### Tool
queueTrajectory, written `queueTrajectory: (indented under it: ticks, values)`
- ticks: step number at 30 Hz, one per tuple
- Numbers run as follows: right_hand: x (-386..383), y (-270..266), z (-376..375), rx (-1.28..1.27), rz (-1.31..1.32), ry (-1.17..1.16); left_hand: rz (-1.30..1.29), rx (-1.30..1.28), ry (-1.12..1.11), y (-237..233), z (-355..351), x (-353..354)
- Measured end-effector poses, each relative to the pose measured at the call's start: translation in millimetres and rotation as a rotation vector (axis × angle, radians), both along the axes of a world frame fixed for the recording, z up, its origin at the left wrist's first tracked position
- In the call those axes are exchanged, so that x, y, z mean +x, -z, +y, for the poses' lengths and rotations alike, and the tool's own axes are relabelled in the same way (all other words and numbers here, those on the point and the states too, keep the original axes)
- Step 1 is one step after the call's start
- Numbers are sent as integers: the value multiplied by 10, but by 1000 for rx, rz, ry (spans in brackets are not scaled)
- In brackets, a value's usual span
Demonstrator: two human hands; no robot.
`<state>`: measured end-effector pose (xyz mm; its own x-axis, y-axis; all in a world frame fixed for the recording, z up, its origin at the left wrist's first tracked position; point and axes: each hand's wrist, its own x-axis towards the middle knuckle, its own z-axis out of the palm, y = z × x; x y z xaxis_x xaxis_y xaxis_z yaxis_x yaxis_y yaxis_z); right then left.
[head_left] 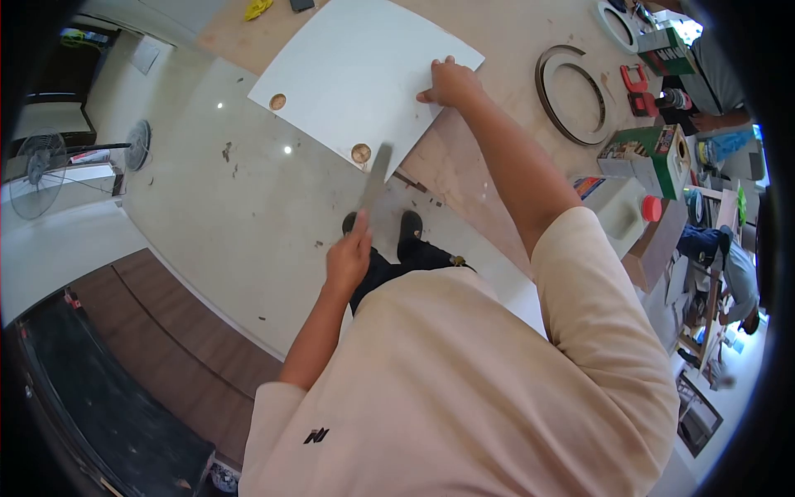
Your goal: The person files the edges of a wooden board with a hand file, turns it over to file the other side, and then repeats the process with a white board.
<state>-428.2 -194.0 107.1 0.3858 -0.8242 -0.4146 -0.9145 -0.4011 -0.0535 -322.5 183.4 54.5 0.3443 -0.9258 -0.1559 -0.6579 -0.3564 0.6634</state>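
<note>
A white panel [356, 70] lies on the worktable, its near edge sticking out past the table. Two round brown-bottomed recesses [361, 153] sit along that edge. My left hand [349, 255] is closed around one end of a flat grey file [378, 178]. The file points up and away, and its far end overlaps the panel's near corner; whether it touches cannot be made out. My right hand [451, 83] rests on the panel by its right edge, thumb and fingers apart.
On the table [497, 37] to the right are a coil of dark edge strip [542, 91], a red clamp [638, 91], a green box [650, 153] and a white jug [617, 211] with a red cap. Fans [138, 145] stand left. Scraps litter the floor. Other people are at far right.
</note>
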Motion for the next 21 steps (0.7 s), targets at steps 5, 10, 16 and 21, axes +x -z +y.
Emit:
queueTrajectory:
  ticks: [5, 10, 16, 21]
  values:
    - [-35, -13, -8, -25, -12, -41, -25, -85, 49, -126, -634, 8]
    - [-40, 78, -52, -13, -8, -31, 36, -21, -34, -82, 136, 238]
    - [-4, 73, -17, -23, -13, -29, -51, 10, 179, -243, -780, 127]
    - [-36, 13, 8, -74, -42, -29, -16, -1, 119, -115, -89, 417]
